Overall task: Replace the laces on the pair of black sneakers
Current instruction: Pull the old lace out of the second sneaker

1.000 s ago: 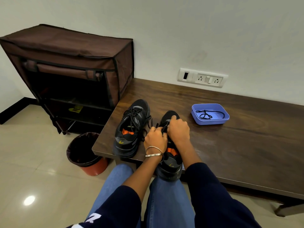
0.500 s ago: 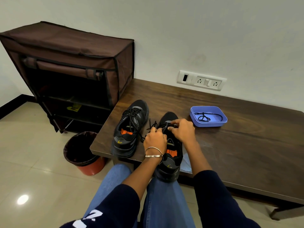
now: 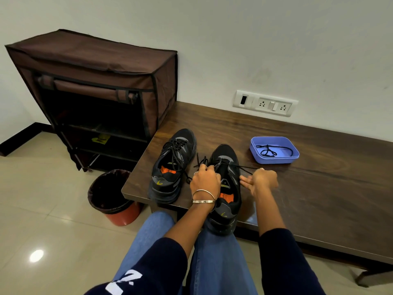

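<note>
Nearest are the person's knees in blue jeans point(image 3: 214, 258) and dark sleeves point(image 3: 282, 265). The right shoe point(image 3: 226, 189) sits with its heel over the near edge of the bench point(image 3: 319, 199), above the knees, toe pointing to the wall. The left hand point(image 3: 205, 179), a bangle point(image 3: 203, 198) on its wrist, rests on the shoe's tongue area, its grip clenched on the lace point(image 3: 240, 167) near the front eyelets. The right hand point(image 3: 260, 180) is just right of the shoe — thumb and forefinger seem to pinch the lace end, which runs taut from the eyelets to that hand, while the other fingers point straight back toward the shoe.

Just left stands the left shoe point(image 3: 173, 165), fully on the bench and laced, its lace ends loose. Beyond the right hand, well apart from the shoes, a blue tray point(image 3: 274, 159) holds a coiled black lace point(image 3: 269, 150).

On the floor by the bench's left corner stands a bin point(image 3: 112, 199) with a dark liner. Farther back, a brown fabric shoe rack point(image 3: 100, 92) stands against the wall — its front flap rolled up — and a socket plate point(image 3: 265, 103) is on the wall above the bench.
</note>
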Demonstrator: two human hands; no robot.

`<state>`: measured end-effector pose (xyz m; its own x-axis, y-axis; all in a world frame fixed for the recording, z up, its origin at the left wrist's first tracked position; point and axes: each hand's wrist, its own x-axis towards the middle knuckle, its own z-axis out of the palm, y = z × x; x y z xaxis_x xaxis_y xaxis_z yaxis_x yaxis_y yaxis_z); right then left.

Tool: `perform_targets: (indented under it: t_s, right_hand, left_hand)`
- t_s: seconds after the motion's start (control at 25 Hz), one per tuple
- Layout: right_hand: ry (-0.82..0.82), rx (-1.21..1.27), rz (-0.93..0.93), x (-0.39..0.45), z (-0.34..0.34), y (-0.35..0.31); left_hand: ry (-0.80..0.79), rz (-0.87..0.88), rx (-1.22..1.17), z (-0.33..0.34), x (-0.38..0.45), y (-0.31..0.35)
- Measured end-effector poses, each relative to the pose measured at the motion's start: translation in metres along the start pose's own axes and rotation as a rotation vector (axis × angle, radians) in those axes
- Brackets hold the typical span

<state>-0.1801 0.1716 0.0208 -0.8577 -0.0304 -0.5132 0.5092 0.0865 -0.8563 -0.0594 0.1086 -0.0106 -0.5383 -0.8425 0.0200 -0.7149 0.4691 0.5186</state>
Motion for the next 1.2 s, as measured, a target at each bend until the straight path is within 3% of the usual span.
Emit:
perform_targets:
  t_s: [0.04,0.12,0.2,0.28,0.36,0.48,0.6,0.68,0.76,0.88,0.96,1.04,1.12,1.2]
  right_hand:
    - [0.065,-0.158,-0.083,-0.003,-0.001,0.000]
    - [0.209,-0.615,-0.448,-0.012,0.004,0.000]
    - [0.067,-0.887,-0.793,-0.016,0.016,-0.002]
    - [-0.165,-1.167,-0.896,-0.016,0.033,0.001]
    - [-0.183,-1.312,-0.908,-0.017,0.043,0.010]
    - [-0.079,-1.095,-0.865,-0.023,0.044,0.022]
    - [-0.071,-0.304,-0.476,-0.024,0.026,0.020]
    - [0.046,0.231,-0.200,-0.018,0.002,0.009]
    - [0.197,0.339,-0.136,-0.004,-0.021,-0.005]
    - [0.332,0.023,-0.217,0.004,-0.032,-0.017]
    - [0.330,-0.337,-0.453,0.002,-0.021,-0.017]
    - [0.049,-0.570,-0.722,-0.002,0.003,-0.013]
    - [-0.181,-0.864,-0.814,-0.009,0.026,0.002]
    - [-0.155,-1.137,-0.811,-0.018,0.040,0.016]
  left_hand:
    - [0.001,0.001,-0.001,0.000,0.000,0.000]
    - [0.002,-0.004,-0.001,0.000,0.002,0.000]
    - [-0.015,-0.003,0.018,0.000,0.001,0.000]
    - [-0.024,0.009,0.040,-0.002,0.000,0.001]
    - [-0.033,0.026,0.059,-0.003,0.002,0.002]
    - [-0.036,0.020,0.067,-0.004,0.003,0.003]
    - [-0.038,0.021,0.081,-0.003,0.001,0.003]
    - [-0.033,0.027,0.081,-0.003,0.000,0.004]
    - [-0.027,0.026,0.074,-0.002,0.000,0.004]
    - [-0.017,0.027,0.075,-0.001,0.000,0.004]
    - [-0.014,0.032,0.077,-0.001,0.001,0.004]
    - [-0.020,0.030,0.071,-0.002,0.001,0.004]
    - [-0.027,0.029,0.081,0.000,0.001,0.002]
    - [-0.018,0.027,0.092,0.001,0.003,0.003]
